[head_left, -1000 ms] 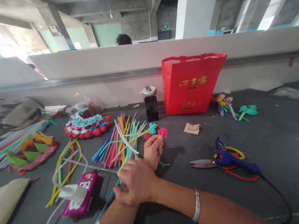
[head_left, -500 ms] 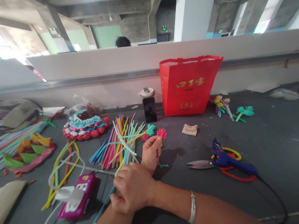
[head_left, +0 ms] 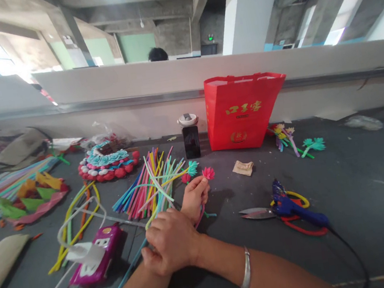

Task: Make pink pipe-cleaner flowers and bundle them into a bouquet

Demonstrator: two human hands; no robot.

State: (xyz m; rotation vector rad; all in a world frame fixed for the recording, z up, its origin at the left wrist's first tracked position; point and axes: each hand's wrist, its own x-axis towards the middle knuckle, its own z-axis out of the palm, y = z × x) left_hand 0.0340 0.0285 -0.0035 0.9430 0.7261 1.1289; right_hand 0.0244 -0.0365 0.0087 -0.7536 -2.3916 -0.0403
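My left hand (head_left: pixel 195 197) pinches a pink pipe-cleaner flower (head_left: pixel 208 173) just under its bloom, and part of a stem shows below the fingers. My right hand (head_left: pixel 172 239) lies across my left wrist with its fingers curled over it. Close behind the left hand are a teal pipe-cleaner flower (head_left: pixel 193 168) and a red one (head_left: pixel 186 178), partly hidden. A fanned pile of coloured pipe cleaners (head_left: pixel 144 189) lies to the left of the left hand.
Blue-handled scissors (head_left: pixel 296 212) with a cord lie to the right. Behind stand a red bag (head_left: pixel 245 112) and a phone (head_left: pixel 191 141) in front of a lidded cup. A purple power strip (head_left: pixel 98 255) sits at left. More pipe-cleaner flowers (head_left: pixel 313 144) rest at far right.
The view has shifted very slightly. A little more of the stem shows below my left hand. Both hands keep the same hold.
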